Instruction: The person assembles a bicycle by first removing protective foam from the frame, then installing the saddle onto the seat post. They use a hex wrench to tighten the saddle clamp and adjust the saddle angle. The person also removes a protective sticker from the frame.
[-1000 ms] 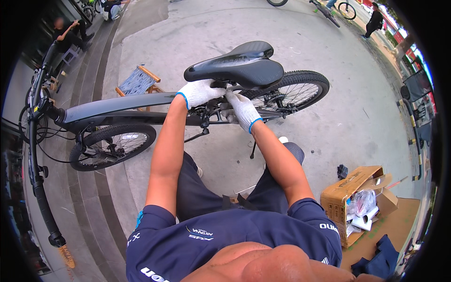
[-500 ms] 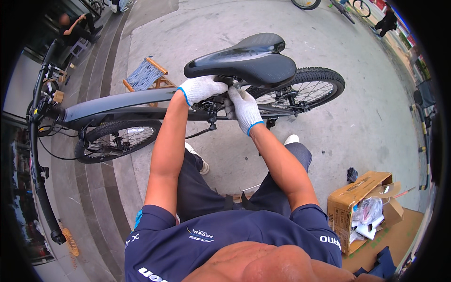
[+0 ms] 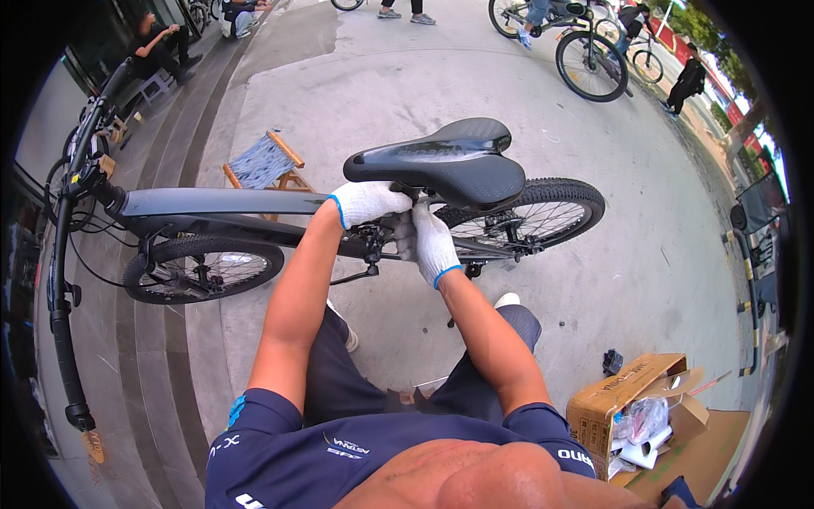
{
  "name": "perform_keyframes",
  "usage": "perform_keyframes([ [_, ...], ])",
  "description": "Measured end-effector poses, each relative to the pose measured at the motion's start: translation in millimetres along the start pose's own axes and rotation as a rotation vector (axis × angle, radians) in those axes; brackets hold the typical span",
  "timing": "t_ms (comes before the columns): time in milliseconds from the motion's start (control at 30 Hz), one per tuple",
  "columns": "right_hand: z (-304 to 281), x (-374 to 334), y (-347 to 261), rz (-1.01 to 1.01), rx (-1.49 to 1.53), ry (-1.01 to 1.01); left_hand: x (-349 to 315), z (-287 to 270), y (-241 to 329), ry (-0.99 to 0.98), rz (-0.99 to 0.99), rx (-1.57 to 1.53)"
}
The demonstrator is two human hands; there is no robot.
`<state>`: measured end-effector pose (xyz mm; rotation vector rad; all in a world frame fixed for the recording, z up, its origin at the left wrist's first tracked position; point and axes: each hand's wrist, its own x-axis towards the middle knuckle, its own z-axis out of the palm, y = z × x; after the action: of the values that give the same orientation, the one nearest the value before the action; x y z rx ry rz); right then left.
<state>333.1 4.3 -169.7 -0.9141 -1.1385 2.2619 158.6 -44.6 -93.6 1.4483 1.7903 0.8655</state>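
A dark grey bicycle stands across in front of me, its black saddle (image 3: 458, 165) on top and its frame tube (image 3: 229, 202) running left. My left hand (image 3: 373, 204), in a white knitted glove with a blue cuff, closes round the seat post just under the saddle; its fingertips are hidden. My right hand (image 3: 431, 242), gloved alike, sits just right of it, below the saddle. Its fingers are curled and pressed together at the seat post's lower end, and what they pinch is hidden. The rear wheel (image 3: 560, 216) lies to the right, the front wheel (image 3: 203, 267) to the left.
The handlebar (image 3: 64, 322) reaches far left beside grey steps (image 3: 140, 365). A folding stool (image 3: 264, 161) stands behind the frame. At the lower right is an open cardboard box (image 3: 615, 403) with plastic wrapping. Other people and a parked bicycle (image 3: 589, 68) are at the back.
My view has tilted up, so the bicycle sits lower in the picture. Both hands stay at the seat post, and more people and bicycles show at the back.
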Motion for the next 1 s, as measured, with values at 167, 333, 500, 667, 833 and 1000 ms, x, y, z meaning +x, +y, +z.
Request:
perform_keyframes([
  [167,-1,6,11,-0.171,-0.191,0.066,-1,1,0,0.029,-0.013,-0.019],
  [333,-2,13,14,0.027,0.231,-0.123,0,1,-1,0.031,0.002,-0.008],
  [500,-2,5,11,-0.064,-0.057,0.022,0,2,-1,0.042,0.022,0.018],
  [667,0,5,15,-0.247,-0.162,0.053,0,2,1,0.02,-0.006,0.009],
  [833,-9,12,11,0.046,0.111,-0.085,1,1,1,-0.058,-0.053,-0.122],
  [1000,-10,19,-6,-0.723,-0.854,0.274,0,6,2,0.016,0.004,-0.058],
])
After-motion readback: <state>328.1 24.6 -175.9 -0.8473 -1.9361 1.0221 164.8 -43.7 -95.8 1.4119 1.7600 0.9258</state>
